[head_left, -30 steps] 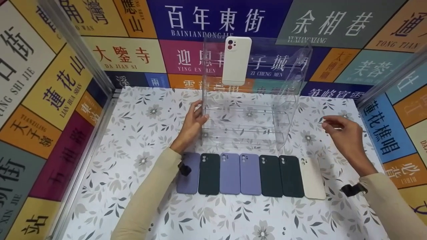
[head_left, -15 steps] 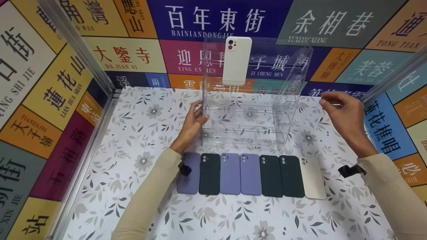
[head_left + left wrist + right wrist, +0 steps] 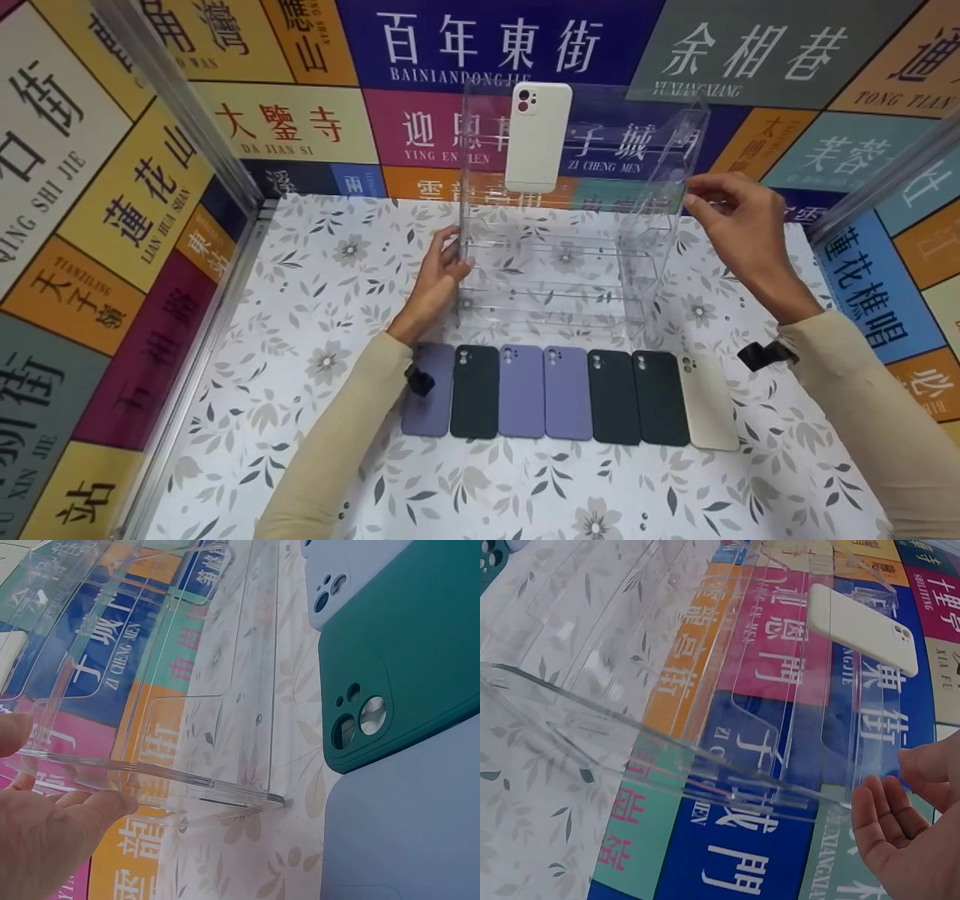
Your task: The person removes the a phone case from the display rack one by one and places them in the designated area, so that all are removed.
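Note:
A clear plastic tiered display rack (image 3: 637,262) stands on the table, its front toward me. One cream phone case (image 3: 536,142) leans upright on its top tier, left of centre. My left hand (image 3: 435,277) grips the rack's left side edge, also seen in the left wrist view. Beside the rack's right edge is my right hand (image 3: 739,229), fingers loosely curled, thumb apart from them; whether the fingertips touch the edge is hard to tell. In front lies a row of phone cases: purple (image 3: 566,394), dark green (image 3: 476,394) and a cream one (image 3: 709,405) at the right end.
The tabletop (image 3: 405,487) is covered with a floral print. Colourful panels with printed characters (image 3: 420,45) rise at the back and both sides, with a metal post (image 3: 217,120) at the left corner. My left sleeve passes close to the leftmost purple case.
My right hand has risen, then moved left to the rack's right edge. The left hand keeps its grip. The rack and the cases have not visibly moved.

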The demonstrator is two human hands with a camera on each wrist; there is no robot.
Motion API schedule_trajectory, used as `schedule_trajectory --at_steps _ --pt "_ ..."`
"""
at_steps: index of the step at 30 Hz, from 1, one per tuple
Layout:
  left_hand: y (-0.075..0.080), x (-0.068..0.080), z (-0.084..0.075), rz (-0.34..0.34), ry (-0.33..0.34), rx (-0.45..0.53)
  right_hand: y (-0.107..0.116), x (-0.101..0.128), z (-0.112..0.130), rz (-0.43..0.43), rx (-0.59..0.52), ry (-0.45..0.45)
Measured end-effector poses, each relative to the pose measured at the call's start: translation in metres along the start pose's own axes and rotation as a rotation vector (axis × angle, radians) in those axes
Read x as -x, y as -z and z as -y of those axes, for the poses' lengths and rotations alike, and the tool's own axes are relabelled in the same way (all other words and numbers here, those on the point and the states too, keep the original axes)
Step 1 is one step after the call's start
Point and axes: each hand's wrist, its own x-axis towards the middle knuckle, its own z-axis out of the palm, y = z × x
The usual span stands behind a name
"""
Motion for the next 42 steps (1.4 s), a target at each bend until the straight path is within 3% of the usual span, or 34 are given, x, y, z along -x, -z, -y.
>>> schedule_trajectory --at_steps 6,20,35,42 --pt "-0.004 -0.001 0.001 0.008 0.006 0.008 -0.009 -0.011 0.01 0.006 -0.022 0.058" --pt "-0.01 -0.004 0.001 0.011 -0.004 0.023 -0.025 -0.033 0.04 0.048 -0.036 0.091" --pt "0.0 0.0 -0.002 -0.008 -0.01 -0.031 -0.053 -0.053 0.063 0.061 -0.047 0.149" --pt "0.0 0.001 0.001 -0.012 -0.007 -0.018 -0.062 -0.062 0.068 0.087 -0.05 0.124"
